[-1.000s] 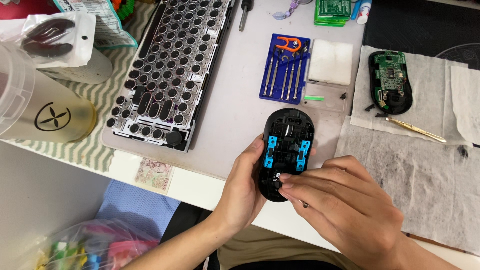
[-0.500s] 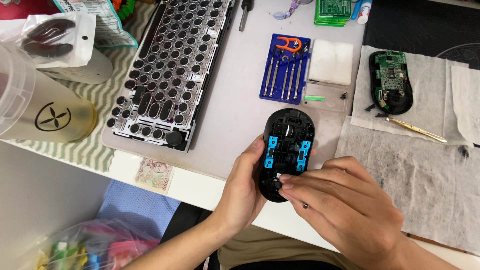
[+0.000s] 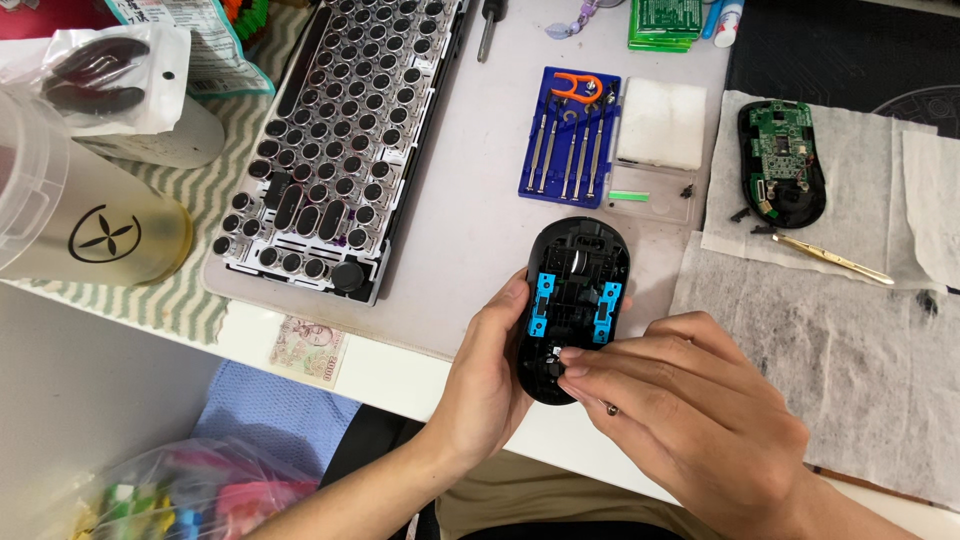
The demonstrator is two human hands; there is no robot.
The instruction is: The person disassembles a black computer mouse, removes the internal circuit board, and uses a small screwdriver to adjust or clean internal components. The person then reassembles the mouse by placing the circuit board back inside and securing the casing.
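Observation:
My left hand (image 3: pixel 490 385) cradles a black mouse shell (image 3: pixel 573 295), turned inside up, with blue plastic clips showing on both sides. It grips the shell's left edge above the desk's front edge. My right hand (image 3: pixel 690 420) comes in from the right; its fingertips press on a small part in the lower end of the shell. The other mouse half (image 3: pixel 782 163), with a green circuit board, lies on a paper towel (image 3: pixel 800 300) at the upper right.
A blue screwdriver set (image 3: pixel 568 135) and a white pad (image 3: pixel 660 122) lie behind the shell. A round-key keyboard (image 3: pixel 340 140) sits at the left, a translucent cup (image 3: pixel 70 215) further left. Brass tweezers (image 3: pixel 835 260) rest on the towel. A banknote (image 3: pixel 308 350) lies near the desk edge.

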